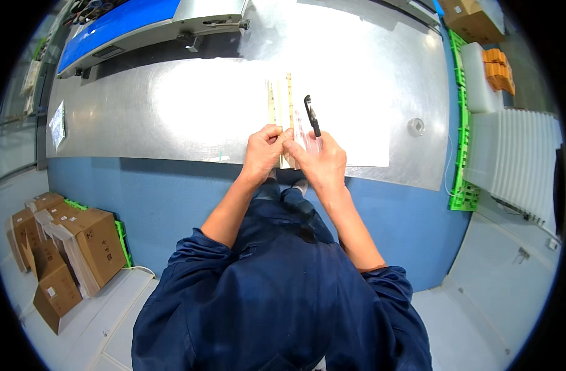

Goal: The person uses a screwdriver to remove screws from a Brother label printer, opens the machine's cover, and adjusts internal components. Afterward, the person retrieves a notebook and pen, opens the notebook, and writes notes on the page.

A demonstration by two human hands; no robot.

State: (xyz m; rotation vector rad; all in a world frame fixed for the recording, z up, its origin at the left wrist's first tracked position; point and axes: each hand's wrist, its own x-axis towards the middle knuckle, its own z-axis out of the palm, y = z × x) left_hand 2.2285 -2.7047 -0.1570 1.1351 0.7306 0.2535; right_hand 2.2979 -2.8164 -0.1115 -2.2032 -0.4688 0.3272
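My left hand and my right hand meet at the near edge of a shiny metal table. Both pinch the near ends of long, thin pale strips that lie on the table and reach away from me. My right hand also holds a black pen-like tool that sticks up past the fingers, and some clear film with reddish marks lies under it. My dark blue sleeves are pushed up to the elbows.
A small clear roll sits on the table at the right. A blue-topped machine stands at the back left. Green crates and white trays are at the right. Cardboard boxes sit on the floor at the left.
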